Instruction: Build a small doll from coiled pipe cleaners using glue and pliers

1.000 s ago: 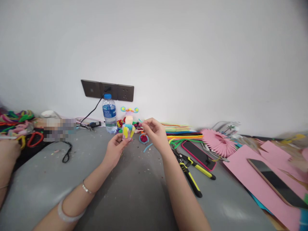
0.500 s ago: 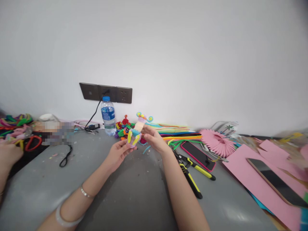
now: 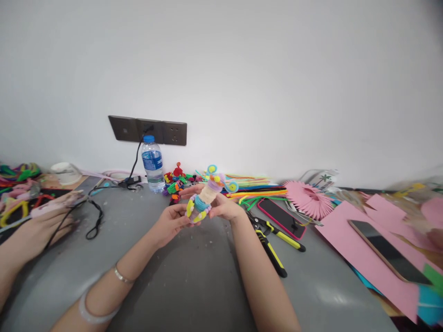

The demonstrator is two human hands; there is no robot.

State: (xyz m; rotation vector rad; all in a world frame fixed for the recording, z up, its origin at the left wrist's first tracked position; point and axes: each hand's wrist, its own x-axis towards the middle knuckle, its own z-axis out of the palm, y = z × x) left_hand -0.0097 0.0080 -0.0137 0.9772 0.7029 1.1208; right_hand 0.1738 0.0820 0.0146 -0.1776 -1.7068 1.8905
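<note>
A small pipe-cleaner figure [image 3: 206, 194] in cream, teal, lilac and yellow, with blue-and-yellow curls on top, is held above the grey table, leaning to the right. My left hand [image 3: 173, 224] pinches its lower end between thumb and fingers. Around its back and right side wraps my right hand [image 3: 224, 207], the thumb in front and the fingers passing behind. Parts of the right fingers are hidden by the figure. Just behind it lie small colourful pipe-cleaner pieces [image 3: 176, 184] and a bundle of loose pipe cleaners [image 3: 258, 189].
Yellow-black pliers [image 3: 273, 253] and a red-edged phone [image 3: 282, 218] lie at right, near pink paper [image 3: 346, 233] with another phone [image 3: 387, 251]. A water bottle [image 3: 153, 166] stands by the wall. At left, another person's hand [image 3: 38, 233] is near a black cable [image 3: 95, 221].
The figure has come nearer and shifted right, with its curled top turned more to the right. The other person's hand has reached farther in from the left. The view has shifted slightly.
</note>
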